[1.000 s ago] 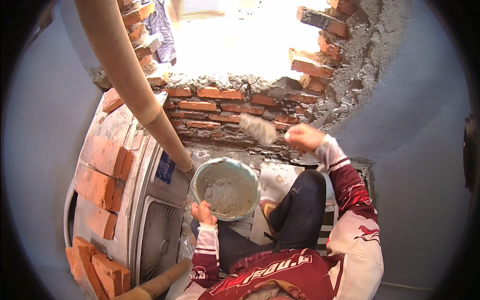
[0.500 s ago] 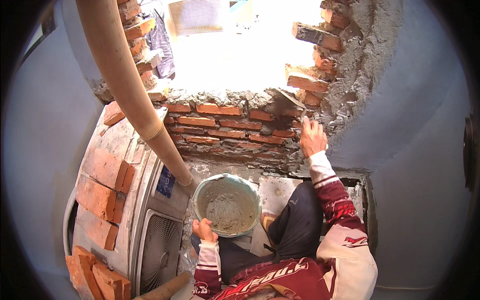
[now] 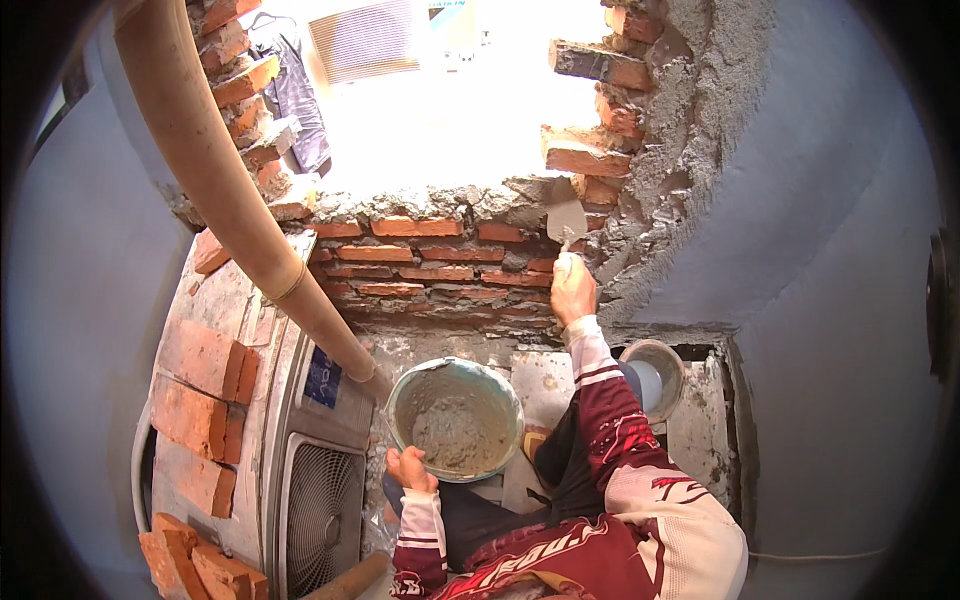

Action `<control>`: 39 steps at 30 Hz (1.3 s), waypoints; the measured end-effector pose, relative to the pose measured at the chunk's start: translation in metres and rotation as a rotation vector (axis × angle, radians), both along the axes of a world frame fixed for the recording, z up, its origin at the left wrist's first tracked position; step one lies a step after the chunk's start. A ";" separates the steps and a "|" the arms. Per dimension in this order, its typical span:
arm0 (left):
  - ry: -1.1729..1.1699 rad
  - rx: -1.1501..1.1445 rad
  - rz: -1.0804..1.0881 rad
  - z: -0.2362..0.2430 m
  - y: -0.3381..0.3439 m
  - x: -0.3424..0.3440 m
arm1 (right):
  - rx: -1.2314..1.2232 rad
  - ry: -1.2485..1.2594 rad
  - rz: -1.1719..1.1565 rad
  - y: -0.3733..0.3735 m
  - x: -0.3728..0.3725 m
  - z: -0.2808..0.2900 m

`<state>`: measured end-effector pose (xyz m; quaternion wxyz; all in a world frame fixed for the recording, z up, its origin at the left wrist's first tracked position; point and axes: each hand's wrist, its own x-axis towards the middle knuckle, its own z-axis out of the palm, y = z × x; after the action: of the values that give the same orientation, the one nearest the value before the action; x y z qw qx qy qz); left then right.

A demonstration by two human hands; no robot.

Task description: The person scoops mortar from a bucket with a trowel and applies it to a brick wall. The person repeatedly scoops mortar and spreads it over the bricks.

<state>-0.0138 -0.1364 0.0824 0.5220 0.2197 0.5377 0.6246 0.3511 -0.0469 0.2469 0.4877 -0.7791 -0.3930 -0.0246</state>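
Observation:
My right hand (image 3: 573,288) is closed round the handle of a trowel (image 3: 567,219). The trowel's flat blade points away from me against the right end of the low brick wall (image 3: 418,228), near the corner with the rough mortared edge. Wet mortar (image 3: 515,192) lies along the top of that wall. With its fingers at the near left rim, my left hand (image 3: 411,469) grips a pale green bucket (image 3: 512,385). Grey mortar (image 3: 458,425) fills the lower part of the bucket, which sits between my legs.
A bamboo pole (image 3: 230,185) slants down at the left beside an outdoor air-conditioner unit (image 3: 290,400). Loose bricks (image 3: 190,415) lie on the unit. A second, smaller bucket (image 3: 670,372) stands right of my knee. Jagged brick ends (image 3: 590,155) edge the bright opening.
My right hand has moved left and slightly nearer, with the trowel blade turned to show its face. The second bucket has come into sight. My left hand stays on the bucket rim.

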 end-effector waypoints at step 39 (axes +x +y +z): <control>0.000 -0.043 0.067 -0.004 -0.024 -0.020 | 0.002 0.157 0.364 0.090 -0.095 -0.151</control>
<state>-0.0334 -0.1600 0.0786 0.5054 0.1901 0.5580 0.6301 0.2563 0.0435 0.0955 0.5140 -0.6942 -0.4882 0.1245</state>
